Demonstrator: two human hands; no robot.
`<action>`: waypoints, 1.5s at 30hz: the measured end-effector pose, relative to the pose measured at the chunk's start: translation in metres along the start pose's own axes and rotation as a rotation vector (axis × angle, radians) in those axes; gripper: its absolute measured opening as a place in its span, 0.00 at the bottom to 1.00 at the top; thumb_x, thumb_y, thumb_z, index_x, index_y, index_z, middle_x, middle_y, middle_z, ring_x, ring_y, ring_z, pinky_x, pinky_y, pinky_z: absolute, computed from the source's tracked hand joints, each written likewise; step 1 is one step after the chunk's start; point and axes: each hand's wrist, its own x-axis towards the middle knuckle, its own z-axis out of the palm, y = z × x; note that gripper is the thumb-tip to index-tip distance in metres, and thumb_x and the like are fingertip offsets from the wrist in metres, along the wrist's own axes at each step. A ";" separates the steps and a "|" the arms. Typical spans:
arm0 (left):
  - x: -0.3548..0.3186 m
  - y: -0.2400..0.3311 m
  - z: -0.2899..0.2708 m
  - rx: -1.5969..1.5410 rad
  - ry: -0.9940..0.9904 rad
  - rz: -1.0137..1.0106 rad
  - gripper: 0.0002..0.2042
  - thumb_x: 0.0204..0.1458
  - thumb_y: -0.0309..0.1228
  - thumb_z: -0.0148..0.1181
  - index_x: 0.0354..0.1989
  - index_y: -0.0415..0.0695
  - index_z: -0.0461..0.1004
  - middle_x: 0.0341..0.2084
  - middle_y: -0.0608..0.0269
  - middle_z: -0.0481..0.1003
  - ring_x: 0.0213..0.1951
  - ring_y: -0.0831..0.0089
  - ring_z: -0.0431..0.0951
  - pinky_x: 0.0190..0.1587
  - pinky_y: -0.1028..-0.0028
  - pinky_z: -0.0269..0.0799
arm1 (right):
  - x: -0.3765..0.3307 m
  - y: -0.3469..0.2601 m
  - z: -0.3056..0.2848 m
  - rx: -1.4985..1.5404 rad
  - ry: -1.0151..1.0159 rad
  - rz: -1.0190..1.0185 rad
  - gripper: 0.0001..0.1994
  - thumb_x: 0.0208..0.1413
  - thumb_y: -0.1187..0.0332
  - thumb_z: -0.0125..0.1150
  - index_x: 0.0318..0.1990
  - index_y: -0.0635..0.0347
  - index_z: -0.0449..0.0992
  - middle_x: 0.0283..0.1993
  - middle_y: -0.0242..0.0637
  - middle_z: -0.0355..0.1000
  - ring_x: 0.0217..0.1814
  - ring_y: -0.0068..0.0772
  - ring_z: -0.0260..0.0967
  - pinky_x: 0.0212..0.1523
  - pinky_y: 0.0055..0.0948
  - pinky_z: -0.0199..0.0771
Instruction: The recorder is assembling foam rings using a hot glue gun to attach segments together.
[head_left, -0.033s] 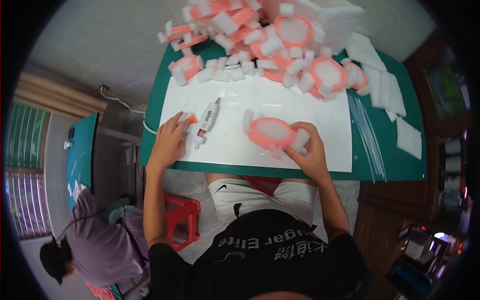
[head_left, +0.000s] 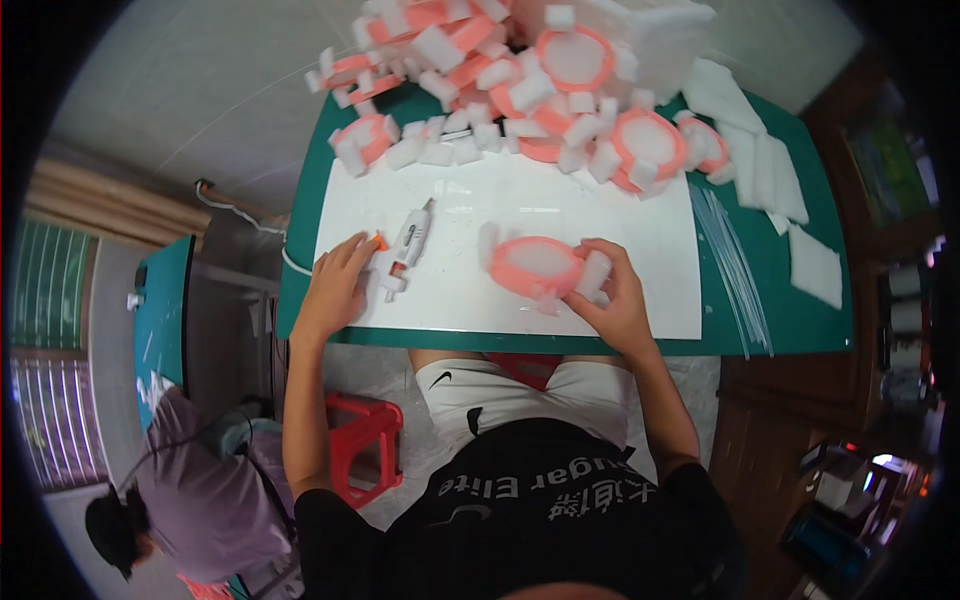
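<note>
A pink foam ring with a white centre [head_left: 533, 265] lies on a white sheet [head_left: 500, 195] covering a green table [head_left: 790, 320]. My right hand [head_left: 618, 300] grips a white foam block [head_left: 592, 274] pressed against the ring's right edge. Another white block sticks out on the ring's left side. A white glue gun [head_left: 408, 246] with an orange tip lies on the sheet left of the ring. My left hand [head_left: 335, 285] rests flat beside the gun, fingertips at its orange tip, holding nothing.
Several pink rings with white blocks are piled at the table's far side [head_left: 540, 80]. White foam sheets [head_left: 790, 200] and clear sticks [head_left: 735, 265] lie at the right. A red stool [head_left: 360, 440] stands below the table. A person in purple [head_left: 200, 500] sits at lower left.
</note>
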 end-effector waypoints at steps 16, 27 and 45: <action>0.024 -0.009 0.005 0.137 -0.056 0.228 0.27 0.40 0.18 0.59 0.55 0.43 0.69 0.56 0.55 0.69 0.53 0.59 0.72 0.53 0.61 0.65 | -0.001 0.012 0.008 0.091 0.065 0.033 0.40 0.47 0.75 0.72 0.67 0.57 0.56 0.52 0.46 0.70 0.54 0.37 0.72 0.54 0.36 0.76; -0.023 0.073 -0.008 -0.108 0.423 0.520 0.13 0.42 0.21 0.63 0.38 0.31 0.74 0.45 0.44 0.77 0.41 0.52 0.78 0.37 0.63 0.74 | -0.001 0.015 0.009 0.108 0.057 0.042 0.39 0.47 0.77 0.71 0.67 0.59 0.57 0.52 0.44 0.69 0.55 0.35 0.70 0.55 0.36 0.75; -0.005 0.094 0.016 -0.167 0.367 0.582 0.12 0.32 0.21 0.63 0.29 0.33 0.73 0.34 0.50 0.75 0.46 0.52 0.78 0.46 0.61 0.78 | -0.001 0.016 0.008 0.101 0.048 0.057 0.37 0.46 0.77 0.70 0.66 0.58 0.61 0.54 0.43 0.69 0.55 0.36 0.71 0.56 0.35 0.75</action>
